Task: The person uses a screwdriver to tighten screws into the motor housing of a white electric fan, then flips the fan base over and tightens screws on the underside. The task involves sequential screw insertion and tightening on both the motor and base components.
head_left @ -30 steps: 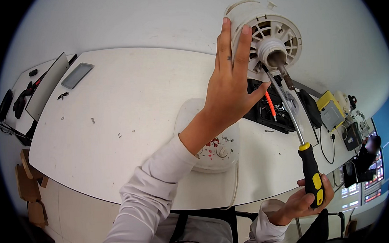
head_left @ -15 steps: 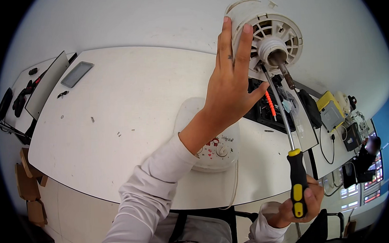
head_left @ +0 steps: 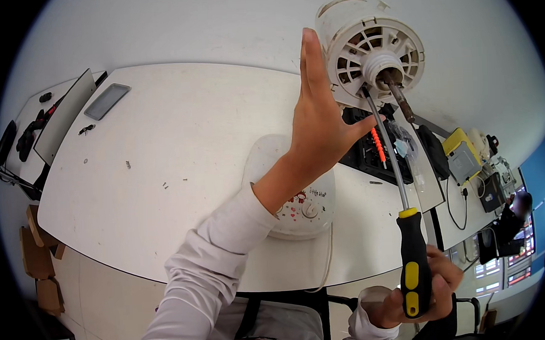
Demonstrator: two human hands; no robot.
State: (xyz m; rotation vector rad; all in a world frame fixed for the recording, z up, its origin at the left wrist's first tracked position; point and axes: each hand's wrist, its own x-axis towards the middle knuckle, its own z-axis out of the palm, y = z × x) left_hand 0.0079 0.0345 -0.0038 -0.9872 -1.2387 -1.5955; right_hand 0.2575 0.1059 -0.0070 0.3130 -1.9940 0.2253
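A white fan motor housing [head_left: 346,22] with a round slotted front and a rusty metal shaft [head_left: 401,101] is raised at upper right. My left hand [head_left: 319,122] is beside it, fingers stretched upward along its left edge and thumb out toward the screwdriver's shank. Whether the fingers touch the housing, I cannot tell. My right hand [head_left: 439,290] is closed round the black and yellow handle of a long screwdriver [head_left: 413,255]. Its tip meets the housing's front, just below and left of the central collar. Below my left wrist lies a white fan base [head_left: 299,226] with printed pictures and knobs.
Small screws [head_left: 127,165] and a grey tray [head_left: 106,102] lie on the white table [head_left: 135,224]. A black tool case [head_left: 364,151] and an orange twisted rod [head_left: 378,144] are behind the screwdriver. At right are a yellow case [head_left: 463,143] and a seated person [head_left: 513,220].
My left fingers have drawn together and moved left, off the housing's front rim. The screwdriver's handle has shifted slightly left and downward with my right hand, whose fingers have changed position.
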